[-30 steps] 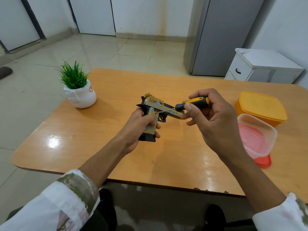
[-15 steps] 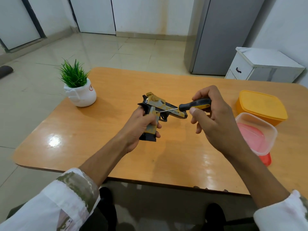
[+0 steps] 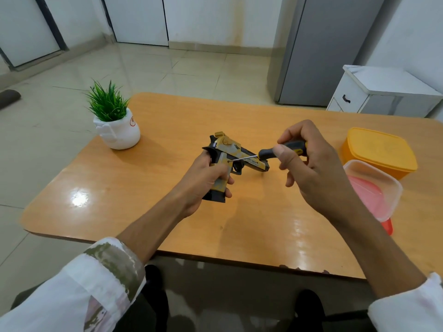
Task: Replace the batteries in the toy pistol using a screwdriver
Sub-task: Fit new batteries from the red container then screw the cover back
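Leftmost, one spiky green plant [image 3: 109,105] stands in a glossy white pot on the smooth wooden table [image 3: 143,188]. The left hand [image 3: 203,180] wraps round the grip of the single mottled yellow-grey toy pistol [image 3: 227,149], held over mid-table. One screwdriver [image 3: 267,153] sets its thin steel shaft against the grip, and the right hand [image 3: 311,173] pinches its black-and-yellow handle. Rightmost sit two rounded plastic boxes, a yellow tub [image 3: 378,152] and a clear tub [image 3: 381,188].

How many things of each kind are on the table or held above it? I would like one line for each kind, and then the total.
toy pistol: 1
screwdriver: 1
potted plant: 1
plastic containers: 2 (yellow container, clear container)
Total: 5
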